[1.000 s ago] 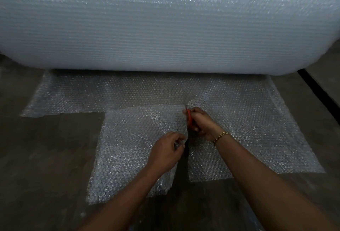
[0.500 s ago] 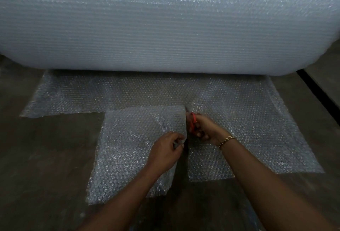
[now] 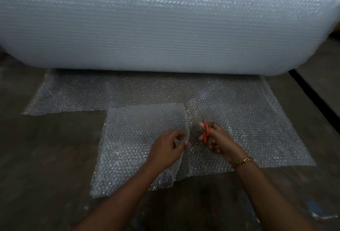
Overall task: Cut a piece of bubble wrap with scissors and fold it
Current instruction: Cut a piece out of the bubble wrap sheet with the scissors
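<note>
A square piece of bubble wrap [image 3: 136, 142] lies on the floor, separated along its right edge from the sheet [image 3: 248, 129] that runs out from the roll. My left hand [image 3: 167, 149] pinches the piece at that right edge. Just to the right, my right hand [image 3: 219, 138] grips red-handled scissors [image 3: 205, 129], blades pointing away from me over the sheet. A gold bracelet sits on the right wrist.
A huge roll of bubble wrap [image 3: 165, 24] fills the far half of the view. Its unrolled strip [image 3: 92, 94] lies flat on the dark floor [image 3: 46, 157]. A black line [image 3: 312, 94] crosses the floor at right.
My right hand with the scissors has drawn back toward me and to the right, out of the cut. The left hand keeps its pinch on the piece's edge.
</note>
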Motion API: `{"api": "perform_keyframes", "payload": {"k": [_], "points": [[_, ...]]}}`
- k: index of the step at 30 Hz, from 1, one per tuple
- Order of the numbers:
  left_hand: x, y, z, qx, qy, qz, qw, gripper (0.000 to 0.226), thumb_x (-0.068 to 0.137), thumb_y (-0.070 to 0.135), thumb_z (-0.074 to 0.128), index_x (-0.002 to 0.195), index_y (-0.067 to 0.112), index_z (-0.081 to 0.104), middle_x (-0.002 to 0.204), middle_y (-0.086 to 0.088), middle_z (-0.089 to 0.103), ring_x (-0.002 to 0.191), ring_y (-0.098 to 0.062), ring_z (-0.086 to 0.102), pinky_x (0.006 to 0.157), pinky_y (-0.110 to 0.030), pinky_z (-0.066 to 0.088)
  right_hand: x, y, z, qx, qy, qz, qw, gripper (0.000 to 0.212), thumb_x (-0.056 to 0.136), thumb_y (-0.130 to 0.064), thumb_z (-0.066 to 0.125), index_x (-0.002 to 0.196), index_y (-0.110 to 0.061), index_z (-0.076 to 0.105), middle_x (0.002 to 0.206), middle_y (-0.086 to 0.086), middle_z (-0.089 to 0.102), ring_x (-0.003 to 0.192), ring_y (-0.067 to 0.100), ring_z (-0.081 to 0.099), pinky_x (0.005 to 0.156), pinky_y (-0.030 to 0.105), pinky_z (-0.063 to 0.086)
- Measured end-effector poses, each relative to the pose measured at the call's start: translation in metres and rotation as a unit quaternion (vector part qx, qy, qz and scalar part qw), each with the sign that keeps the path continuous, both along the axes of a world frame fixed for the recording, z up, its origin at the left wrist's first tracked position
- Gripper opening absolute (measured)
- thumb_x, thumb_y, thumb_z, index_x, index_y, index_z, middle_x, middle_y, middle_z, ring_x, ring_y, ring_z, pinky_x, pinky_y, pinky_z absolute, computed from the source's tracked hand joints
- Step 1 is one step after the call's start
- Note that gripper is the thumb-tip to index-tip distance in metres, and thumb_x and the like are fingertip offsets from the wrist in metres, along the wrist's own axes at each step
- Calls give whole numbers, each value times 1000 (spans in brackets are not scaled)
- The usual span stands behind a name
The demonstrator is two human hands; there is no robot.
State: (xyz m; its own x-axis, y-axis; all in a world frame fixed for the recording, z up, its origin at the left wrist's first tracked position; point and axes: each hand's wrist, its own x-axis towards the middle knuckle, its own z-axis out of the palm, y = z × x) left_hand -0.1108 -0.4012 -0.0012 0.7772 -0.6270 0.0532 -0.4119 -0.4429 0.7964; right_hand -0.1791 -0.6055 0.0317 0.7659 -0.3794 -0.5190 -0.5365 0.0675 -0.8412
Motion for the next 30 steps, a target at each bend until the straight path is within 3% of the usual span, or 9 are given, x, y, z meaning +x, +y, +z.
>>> {"api": "perform_keyframes", "payload": {"k": [4,9,19,20,22,24,25,27,30], "points": [[-2,5,4,7,-14,-9,1000,31,96,41,65,120,23,67,108,10,64,83,-4,58,76,-29,53,-8,6,7,-34,2,-1,999,53,90,-53,66,119,-12,52,88,8,72,49,10,45,40,19,29],[-3,3,5,32,-15,9,999,26,95,38,66,118,26,67,106,12,64,81,-1,57,76,-28,52,-13,-1,21,-93,-6,40,995,42,85,-53,73,110,-23,59,89,1,75,57,13,52,46,20,30],[7,-54,7,97,-26,154,983,24,92,36,65,113,25,65,100,12,59,89,-8,56,73,-27,43,12,-51,23,-95,-17,142,985,38,83,-47,77,107,-22,62,90,3,76,58,15,54,45,20,30],[8,-63,9,93,-16,175,980,22,92,37,65,111,24,66,98,12,60,87,-9,58,72,-27,44,17,-56,22,-95,-18,156,983,37,83,-45,77,107,-22,62,89,3,76,58,15,54,44,19,30],[9,-80,13,16,89,224,970,23,94,42,64,99,21,70,90,6,70,80,-13,65,72,-32,53,28,-63,22,-94,-28,184,978,35,85,-42,77,108,-21,62,87,4,73,55,12,54,41,19,31],[7,-95,20,-93,230,269,931,37,92,54,63,88,18,73,80,0,75,69,-16,68,71,-40,57,38,-66,20,-100,-53,225,968,31,88,-33,76,110,-16,62,88,9,71,53,7,56,40,17,36],[6,-100,22,-120,261,283,915,43,90,58,63,85,17,74,77,-2,76,66,-16,69,68,-39,55,42,-66,19,-106,-71,251,959,28,89,-28,76,110,-15,62,89,10,72,55,5,59,43,18,41],[5,-106,25,-127,258,305,908,43,88,56,66,79,16,75,72,-4,75,67,-21,71,66,-38,54,50,-66,13,-138,-97,298,940,25,87,-28,78,107,-19,64,91,7,75,67,8,67,56,27,54],[10,-109,26,-134,244,343,897,23,91,28,69,72,16,75,69,-7,75,70,-28,73,67,-43,58,60,-67,7,-152,-110,327,926,28,81,-31,82,104,-28,67,89,1,76,74,7,69,67,29,57]]}}
